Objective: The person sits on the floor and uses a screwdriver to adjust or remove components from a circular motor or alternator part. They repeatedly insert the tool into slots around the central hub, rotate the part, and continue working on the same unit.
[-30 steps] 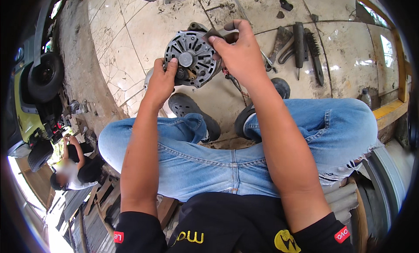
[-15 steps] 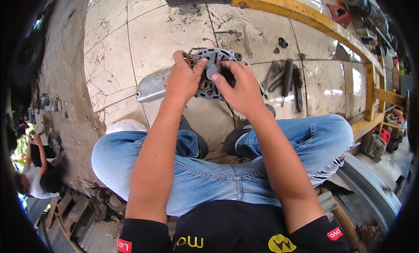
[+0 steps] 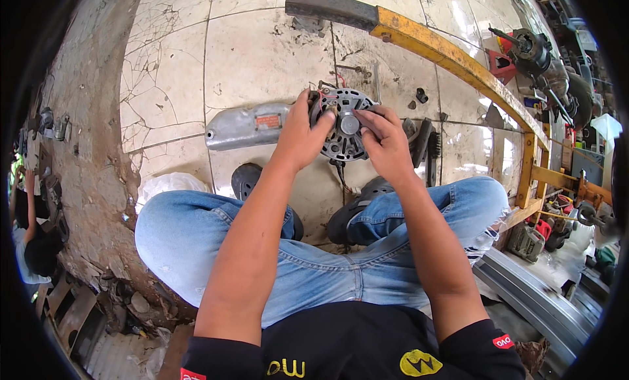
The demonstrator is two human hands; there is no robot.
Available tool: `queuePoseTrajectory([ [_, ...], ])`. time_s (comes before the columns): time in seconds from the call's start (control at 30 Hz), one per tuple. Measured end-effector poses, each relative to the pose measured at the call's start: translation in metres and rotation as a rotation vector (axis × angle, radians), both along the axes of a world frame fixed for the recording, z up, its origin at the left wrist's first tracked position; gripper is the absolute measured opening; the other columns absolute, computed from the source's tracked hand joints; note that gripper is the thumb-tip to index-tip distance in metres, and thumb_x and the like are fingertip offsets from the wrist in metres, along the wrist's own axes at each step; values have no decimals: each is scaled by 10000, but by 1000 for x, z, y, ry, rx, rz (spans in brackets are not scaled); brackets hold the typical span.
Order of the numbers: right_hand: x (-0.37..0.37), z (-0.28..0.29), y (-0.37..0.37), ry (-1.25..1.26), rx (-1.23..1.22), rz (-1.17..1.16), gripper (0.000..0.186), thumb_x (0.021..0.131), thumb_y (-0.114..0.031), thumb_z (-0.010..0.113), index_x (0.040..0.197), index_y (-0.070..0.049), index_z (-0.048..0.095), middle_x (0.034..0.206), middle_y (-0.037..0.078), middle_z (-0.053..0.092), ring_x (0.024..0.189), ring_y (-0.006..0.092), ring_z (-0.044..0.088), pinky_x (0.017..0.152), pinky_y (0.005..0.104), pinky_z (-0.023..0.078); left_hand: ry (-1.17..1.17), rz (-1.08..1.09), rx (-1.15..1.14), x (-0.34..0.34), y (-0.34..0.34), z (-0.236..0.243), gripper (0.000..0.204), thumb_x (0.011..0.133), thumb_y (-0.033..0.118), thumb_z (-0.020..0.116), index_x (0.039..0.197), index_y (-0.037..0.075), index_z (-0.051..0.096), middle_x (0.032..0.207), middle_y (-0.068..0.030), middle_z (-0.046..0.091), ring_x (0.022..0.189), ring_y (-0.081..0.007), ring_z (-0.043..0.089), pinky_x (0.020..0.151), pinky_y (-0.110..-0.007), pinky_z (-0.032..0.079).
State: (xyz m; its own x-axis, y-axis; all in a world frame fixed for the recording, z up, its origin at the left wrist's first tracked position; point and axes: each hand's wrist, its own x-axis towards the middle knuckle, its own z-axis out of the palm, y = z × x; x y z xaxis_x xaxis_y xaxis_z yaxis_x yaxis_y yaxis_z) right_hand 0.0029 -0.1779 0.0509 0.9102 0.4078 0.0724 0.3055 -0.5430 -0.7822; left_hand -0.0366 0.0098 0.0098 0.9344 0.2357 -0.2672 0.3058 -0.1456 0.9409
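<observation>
1. Half a second ago my right hand (image 3: 385,134) was over the smooth grey round cap (image 3: 349,124); now it has slid to the cap's right side. My left thumb has gone over to its left.
2. My left hand (image 3: 303,134) is closed on the left side of a round grey metal machine part with slots (image 3: 337,149), thumb on its face. My right fingertips touch the face by the cap. I cannot tell if they pinch anything.
3. That part is in front of me, above the cream tile floor (image 3: 275,52), just right of a long silver metal piece with an orange label (image 3: 229,128).
4. I think the work is partway. The part is in my hands, with its cap in place. Some dirt may be left to see to, but I cannot tell how much.
5. Its face is hard and dull, with long slots around the cap. A thin red wire (image 3: 341,78) pokes up. The long silver piece looks scuffed. To the right lies a black brush with stiff bristles (image 3: 433,154).
</observation>
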Motion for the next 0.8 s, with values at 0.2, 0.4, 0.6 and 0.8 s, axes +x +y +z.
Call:
queuePoseTrajectory([
  [0.2, -9, 0, -3, 49, 112, -98, 341, 836, 28, 580, 1148, -64, 681, 1049, 125, 671, 1029, 285, 592, 915, 355, 474, 14, -199, 81, -23, -3, 0, 1279, 579, 372, 931, 1495, -35, 138, 1431, -265, 440, 1348, -376, 435, 1104, -412, 374],
  [0.4, -13, -6, 2, 167, 212, -171, 351, 857, 6, 590, 1198, -70, 631, 1029, 127, 692, 911, 301, 619, 849, 377, 497, 79, -226, 203, -19, -2, 9, 1294, 528, 379, 944, 1500, 2, 176, 1481, -199, 410, 1349, -367, 434, 1090, -413, 397],
  [0.6, -12, 7, 10, 32, -1, -62, 370, 858, -26, 584, 1225, -70, 601, 1017, 170, 673, 902, 356, 600, 819, 420, 499, -131, -190, 355, -33, -20, 4, 1369, 513, 353, 953, 1513, 6, 86, 1525, -251, 247, 1409, -390, 313, 1151, -405, 330],
  [0.8, -8, -4, -16, 133, 3, 86, 491, 836, -57, 610, 1320, -84, 537, 1126, 221, 626, 994, 383, 608, 854, 423, 499, -69, -194, 294, -26, -20, 7, 1442, 455, 340, 965, 1525, 13, 56, 1527, -248, 236, 1415, -398, 289, 1166, -412, 309],
])
